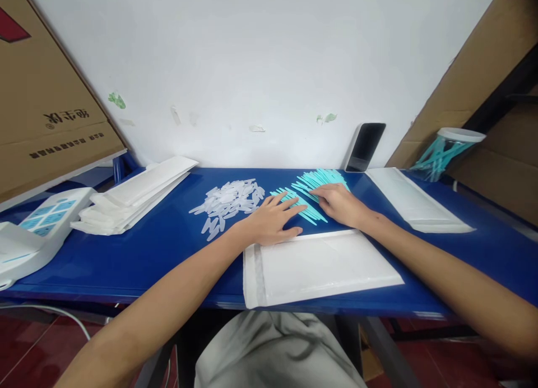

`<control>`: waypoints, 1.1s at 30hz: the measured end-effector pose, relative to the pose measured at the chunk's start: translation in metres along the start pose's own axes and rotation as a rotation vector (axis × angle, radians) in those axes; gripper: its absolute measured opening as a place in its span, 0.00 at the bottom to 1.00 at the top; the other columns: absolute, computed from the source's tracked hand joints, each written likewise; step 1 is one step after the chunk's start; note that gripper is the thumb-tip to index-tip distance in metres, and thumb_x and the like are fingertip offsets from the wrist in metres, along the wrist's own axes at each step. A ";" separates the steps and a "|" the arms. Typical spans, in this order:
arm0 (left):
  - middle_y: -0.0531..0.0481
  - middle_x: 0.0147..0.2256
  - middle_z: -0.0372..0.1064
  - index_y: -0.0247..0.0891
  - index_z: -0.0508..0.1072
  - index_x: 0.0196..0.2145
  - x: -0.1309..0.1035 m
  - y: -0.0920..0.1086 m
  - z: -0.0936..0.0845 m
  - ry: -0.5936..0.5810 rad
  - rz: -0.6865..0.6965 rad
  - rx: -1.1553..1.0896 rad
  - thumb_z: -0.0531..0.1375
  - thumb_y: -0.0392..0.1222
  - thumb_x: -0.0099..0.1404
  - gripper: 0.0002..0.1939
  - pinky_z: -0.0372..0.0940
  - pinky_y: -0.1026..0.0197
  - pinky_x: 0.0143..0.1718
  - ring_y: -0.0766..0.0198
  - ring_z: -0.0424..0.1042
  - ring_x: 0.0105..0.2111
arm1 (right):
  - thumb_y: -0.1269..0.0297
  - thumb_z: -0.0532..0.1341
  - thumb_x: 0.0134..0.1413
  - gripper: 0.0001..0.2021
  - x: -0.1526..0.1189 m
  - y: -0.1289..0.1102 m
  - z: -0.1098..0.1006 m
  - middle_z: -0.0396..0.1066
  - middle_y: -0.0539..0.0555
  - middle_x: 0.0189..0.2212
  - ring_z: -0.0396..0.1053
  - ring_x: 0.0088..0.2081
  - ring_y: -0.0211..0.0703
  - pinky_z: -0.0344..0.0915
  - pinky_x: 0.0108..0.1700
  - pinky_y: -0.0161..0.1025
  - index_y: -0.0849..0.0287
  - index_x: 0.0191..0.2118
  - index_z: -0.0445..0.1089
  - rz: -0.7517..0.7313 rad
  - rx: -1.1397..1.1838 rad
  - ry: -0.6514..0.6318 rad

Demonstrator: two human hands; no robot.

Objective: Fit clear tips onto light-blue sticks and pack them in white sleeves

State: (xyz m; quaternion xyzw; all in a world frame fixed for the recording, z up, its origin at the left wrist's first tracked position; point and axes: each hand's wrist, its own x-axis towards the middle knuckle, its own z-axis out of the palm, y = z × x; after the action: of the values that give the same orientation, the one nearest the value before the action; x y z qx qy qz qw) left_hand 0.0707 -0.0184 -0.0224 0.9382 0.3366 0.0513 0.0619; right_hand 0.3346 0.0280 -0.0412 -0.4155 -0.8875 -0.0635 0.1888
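Thin turquoise sticks lie on the blue table in two groups, a smaller near group (310,213) and a denser far pile (321,178). My left hand (275,220) is open, palm down, its spread fingers reaching over the left part of the near group. Its heel is by the upper edge of a white padded envelope (328,267). Between the two groups, my right hand (341,204) has its fingers pressed together against the sticks. Whatever those fingertips grip is hidden. Left of my left hand spreads a heap of small translucent whitish flat pieces (231,200).
Stacked white envelopes (134,197) lie at the left, beside a white device with blue keys (50,214). On the right are another envelope (420,200) and a lidded clear jar of turquoise sticks (441,155). A phone (366,147) leans on the wall. Cardboard (54,96) stands far left.
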 end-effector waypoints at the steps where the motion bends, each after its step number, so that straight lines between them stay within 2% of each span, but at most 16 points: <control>1: 0.45 0.73 0.43 0.44 0.52 0.72 0.000 0.000 0.000 0.000 0.000 0.004 0.48 0.60 0.75 0.34 0.41 0.34 0.69 0.40 0.37 0.73 | 0.76 0.53 0.60 0.20 0.000 -0.001 0.000 0.78 0.62 0.48 0.76 0.48 0.54 0.69 0.53 0.49 0.62 0.53 0.76 -0.008 0.026 -0.004; 5: 0.44 0.73 0.44 0.44 0.53 0.72 0.000 -0.002 0.003 0.013 0.006 0.016 0.48 0.60 0.75 0.34 0.42 0.34 0.68 0.40 0.38 0.73 | 0.71 0.53 0.63 0.18 0.000 -0.006 -0.004 0.78 0.63 0.48 0.76 0.47 0.54 0.71 0.50 0.48 0.63 0.52 0.76 -0.008 0.063 -0.018; 8: 0.43 0.72 0.45 0.44 0.55 0.71 0.000 -0.002 0.005 0.031 0.020 0.029 0.47 0.59 0.76 0.32 0.46 0.35 0.68 0.41 0.42 0.72 | 0.68 0.54 0.65 0.18 -0.001 -0.007 -0.007 0.77 0.63 0.50 0.76 0.47 0.55 0.72 0.49 0.48 0.64 0.53 0.76 0.010 0.046 -0.033; 14: 0.41 0.72 0.45 0.44 0.60 0.68 0.000 -0.003 0.006 0.115 0.060 0.063 0.48 0.55 0.76 0.27 0.54 0.36 0.64 0.40 0.50 0.70 | 0.68 0.54 0.64 0.19 -0.002 -0.010 -0.007 0.77 0.61 0.50 0.76 0.49 0.55 0.71 0.50 0.49 0.62 0.55 0.75 0.004 0.073 -0.036; 18: 0.39 0.68 0.56 0.40 0.69 0.61 0.001 -0.004 0.006 0.221 0.160 0.086 0.51 0.49 0.76 0.22 0.59 0.39 0.62 0.43 0.58 0.66 | 0.69 0.54 0.63 0.18 -0.001 -0.016 -0.007 0.78 0.59 0.49 0.77 0.48 0.52 0.72 0.50 0.47 0.59 0.53 0.76 -0.041 0.205 0.008; 22: 0.40 0.57 0.70 0.38 0.76 0.50 0.004 -0.004 0.002 0.371 0.234 0.047 0.51 0.41 0.75 0.16 0.65 0.49 0.57 0.53 0.69 0.55 | 0.71 0.54 0.63 0.18 -0.001 -0.019 -0.008 0.80 0.56 0.47 0.77 0.47 0.49 0.72 0.51 0.46 0.56 0.51 0.77 -0.021 0.278 0.071; 26: 0.42 0.45 0.75 0.35 0.78 0.44 0.005 -0.010 -0.005 0.476 0.132 0.071 0.51 0.38 0.73 0.15 0.67 0.53 0.48 0.56 0.72 0.44 | 0.71 0.54 0.62 0.17 0.000 -0.021 -0.008 0.79 0.56 0.48 0.77 0.48 0.50 0.72 0.52 0.49 0.56 0.50 0.77 -0.008 0.298 0.083; 29: 0.43 0.41 0.75 0.36 0.78 0.42 0.004 -0.024 -0.011 0.443 0.063 0.134 0.51 0.38 0.72 0.15 0.66 0.54 0.45 0.56 0.71 0.41 | 0.69 0.55 0.62 0.16 0.000 -0.022 -0.010 0.79 0.57 0.50 0.76 0.50 0.52 0.71 0.54 0.50 0.57 0.49 0.78 0.009 0.293 0.052; 33: 0.43 0.41 0.74 0.36 0.78 0.42 0.000 -0.047 -0.019 0.390 -0.042 0.202 0.50 0.39 0.72 0.16 0.65 0.53 0.45 0.55 0.71 0.42 | 0.68 0.54 0.64 0.16 -0.002 -0.026 -0.012 0.79 0.56 0.48 0.78 0.46 0.51 0.73 0.49 0.48 0.57 0.50 0.78 0.049 0.317 0.021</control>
State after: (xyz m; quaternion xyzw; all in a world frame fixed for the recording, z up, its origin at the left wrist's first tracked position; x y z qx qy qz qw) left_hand 0.0391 0.0192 -0.0104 0.9048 0.3651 0.1964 -0.0977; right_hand 0.3193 0.0067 -0.0294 -0.4013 -0.8740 0.0777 0.2627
